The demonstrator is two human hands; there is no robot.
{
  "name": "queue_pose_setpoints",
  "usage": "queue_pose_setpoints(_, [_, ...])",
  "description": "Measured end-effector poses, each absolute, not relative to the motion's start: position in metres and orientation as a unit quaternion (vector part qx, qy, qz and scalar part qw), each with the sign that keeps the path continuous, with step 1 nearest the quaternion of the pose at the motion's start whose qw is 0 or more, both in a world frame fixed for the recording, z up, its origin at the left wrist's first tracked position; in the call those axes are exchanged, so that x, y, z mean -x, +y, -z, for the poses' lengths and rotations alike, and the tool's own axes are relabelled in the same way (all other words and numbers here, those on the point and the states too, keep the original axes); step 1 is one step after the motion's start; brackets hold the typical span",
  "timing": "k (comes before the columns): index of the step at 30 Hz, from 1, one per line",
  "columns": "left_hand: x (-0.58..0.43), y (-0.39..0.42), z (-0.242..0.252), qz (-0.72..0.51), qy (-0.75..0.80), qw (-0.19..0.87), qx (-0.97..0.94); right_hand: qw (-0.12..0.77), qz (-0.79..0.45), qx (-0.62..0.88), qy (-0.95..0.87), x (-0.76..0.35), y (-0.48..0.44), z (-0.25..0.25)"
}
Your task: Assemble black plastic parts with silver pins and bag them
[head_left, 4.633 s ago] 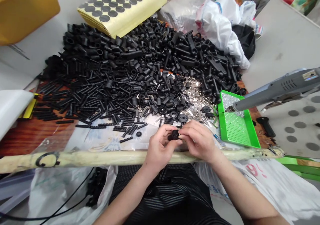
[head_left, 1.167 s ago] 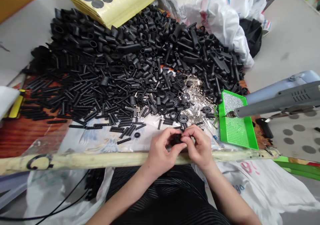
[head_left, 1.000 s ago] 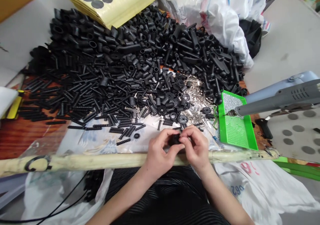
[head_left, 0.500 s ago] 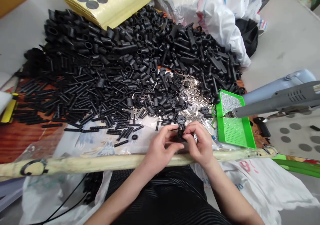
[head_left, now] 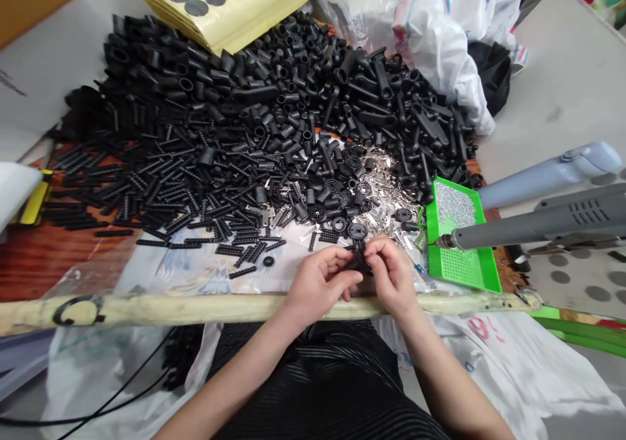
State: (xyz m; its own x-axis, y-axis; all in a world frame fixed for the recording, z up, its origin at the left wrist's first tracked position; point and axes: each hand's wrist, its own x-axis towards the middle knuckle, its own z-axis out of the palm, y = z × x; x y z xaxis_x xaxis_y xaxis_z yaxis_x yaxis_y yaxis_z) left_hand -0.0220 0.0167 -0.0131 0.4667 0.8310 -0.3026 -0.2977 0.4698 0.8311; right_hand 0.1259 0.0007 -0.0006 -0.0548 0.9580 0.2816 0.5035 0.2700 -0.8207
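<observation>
**Overhead view of a cluttered workbench with hand work at its front edge.** A wood-grained table top (head_left: 68,261), edged by a cream-wrapped rail (head_left: 195,309), carries a broad heap of black moulded plastic parts (head_left: 274,94), mostly tubes and lever-like arms. White plastic bags (head_left: 440,42) are bunched behind the heap, and a yellow-backed sheet of round black pads (head_left: 220,3) lies partly against its far side. Towards the front left of the heap lie ribbed black rods (head_left: 161,199). Nearer the centre are black toothed discs (head_left: 357,230) and a scatter of silver metal clips (head_left: 386,192). To the right stands a green perforated tray (head_left: 464,282), with a grey ribbed power tool (head_left: 548,221) held over it, its fine metal tip above the tray's near corner. Progress, as judged from the layout: the bulk of the parts remains loose in the heap, and no separate group of finished pieces can be made out. At the front, just above the rail, the left hand (head_left: 317,283) and right hand (head_left: 391,277) are both curled inward, nearly closed, their fingertips meeting on a small black part (head_left: 360,263). The fingers hide most of its shape, and whether it is joined to another piece cannot be told.
</observation>
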Motion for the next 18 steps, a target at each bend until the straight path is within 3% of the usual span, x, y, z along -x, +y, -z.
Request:
queue_pose_setpoints(12, [0.023, 0.015, 0.018, -0.404, 0.372, 0.747, -0.376, 0.406, -0.319, 0.563, -0.645, -0.130, 0.000, 0.001])
queue_pose_setpoints(18, [0.023, 0.014, 0.023, -0.428, 0.355, 0.718, -0.418, 0.331, -0.354, 0.506, -0.714, -0.145, 0.005, -0.014])
